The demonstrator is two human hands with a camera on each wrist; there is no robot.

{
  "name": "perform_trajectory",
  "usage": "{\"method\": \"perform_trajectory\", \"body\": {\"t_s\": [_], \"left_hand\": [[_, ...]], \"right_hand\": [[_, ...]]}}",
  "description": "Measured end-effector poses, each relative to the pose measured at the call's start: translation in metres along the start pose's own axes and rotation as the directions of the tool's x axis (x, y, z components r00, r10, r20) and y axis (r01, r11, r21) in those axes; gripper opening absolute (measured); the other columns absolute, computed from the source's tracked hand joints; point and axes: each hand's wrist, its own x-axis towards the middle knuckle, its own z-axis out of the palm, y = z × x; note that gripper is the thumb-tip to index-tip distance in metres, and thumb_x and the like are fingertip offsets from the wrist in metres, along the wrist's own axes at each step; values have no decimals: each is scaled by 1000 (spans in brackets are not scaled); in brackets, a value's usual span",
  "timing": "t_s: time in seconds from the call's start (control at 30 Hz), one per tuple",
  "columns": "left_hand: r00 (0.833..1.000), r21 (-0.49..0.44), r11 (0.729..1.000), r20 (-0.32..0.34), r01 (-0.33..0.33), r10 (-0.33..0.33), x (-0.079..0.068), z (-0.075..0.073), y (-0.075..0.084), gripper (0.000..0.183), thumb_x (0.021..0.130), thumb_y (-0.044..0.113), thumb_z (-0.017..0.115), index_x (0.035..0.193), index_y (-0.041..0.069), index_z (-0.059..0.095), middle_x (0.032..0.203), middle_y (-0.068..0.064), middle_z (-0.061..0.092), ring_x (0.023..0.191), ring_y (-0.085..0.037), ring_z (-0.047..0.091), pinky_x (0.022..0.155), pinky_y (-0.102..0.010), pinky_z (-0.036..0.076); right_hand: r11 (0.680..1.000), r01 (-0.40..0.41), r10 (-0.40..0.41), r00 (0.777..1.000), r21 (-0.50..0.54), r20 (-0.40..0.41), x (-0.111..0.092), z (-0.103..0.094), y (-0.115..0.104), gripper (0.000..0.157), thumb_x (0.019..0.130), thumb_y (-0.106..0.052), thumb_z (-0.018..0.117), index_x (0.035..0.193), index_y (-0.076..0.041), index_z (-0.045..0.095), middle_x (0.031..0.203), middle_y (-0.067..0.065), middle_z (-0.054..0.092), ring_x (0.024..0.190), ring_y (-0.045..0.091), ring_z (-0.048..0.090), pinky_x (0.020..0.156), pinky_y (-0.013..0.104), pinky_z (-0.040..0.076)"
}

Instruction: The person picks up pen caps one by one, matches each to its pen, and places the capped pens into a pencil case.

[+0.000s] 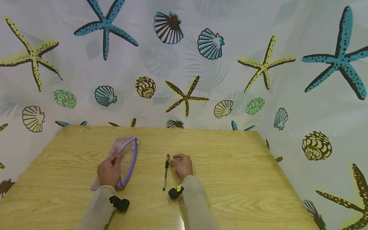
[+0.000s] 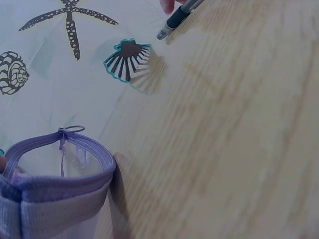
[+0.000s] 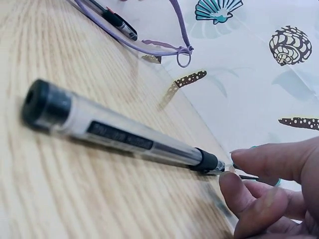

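A clear zip pouch [image 1: 133, 163] with purple edging lies on the left of the table, its mouth spread wide. My left hand [image 1: 109, 171] pinches one side of that mouth between thumb and fingers. To the right, a clear-barrelled pen [image 1: 165, 175] with a black grip and cap lies lengthwise on the wood. Beside its capped end is my right hand [image 1: 183, 166], thumb and forefinger apart. In the right wrist view, the fingertips [image 3: 239, 194] are close to the pen's far end; contact is unclear. Another pen [image 3: 119, 24] shows within the pouch's purple opening there.
The wooden table [image 1: 230, 169] reaches a curtain [image 1: 184, 57] printed with shells and starfish at the back and right. A small ring [image 1: 139, 142] hangs from the pouch's zip at its far end. Black cameras are strapped to both wrists.
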Motion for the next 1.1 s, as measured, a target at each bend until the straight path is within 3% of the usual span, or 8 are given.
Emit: {"method": "perform_trajectory", "body": {"t_s": [0.6,0.83,1.1], "left_hand": [[1000,-4,1000,5,-2,2,-1,-1,0,31,97,20,56,115,-3,68,104,-24,69,98,-42,63,87,-52,45],[1000,-6,1000,10,2,-2,-1,-1,-1,32,97,21,56,115,-3,68,108,-23,67,103,-44,61,90,-53,44],[1000,-6,1000,3,2,-2,-1,0,0,33,98,21,56,115,-4,68,108,-23,67,102,-44,62,89,-53,45]], "right_hand": [[994,-25,25,1000,-102,8,1,1,0,26,85,-11,73,108,-2,67,70,4,67,36,9,41,32,23,31],[995,-40,43,999,-94,28,0,5,1,26,85,-11,73,109,-4,67,67,7,68,35,10,40,33,25,31],[989,-28,34,999,-144,37,3,9,-1,24,83,-8,74,105,-2,67,63,7,67,35,10,46,32,23,35]]}}
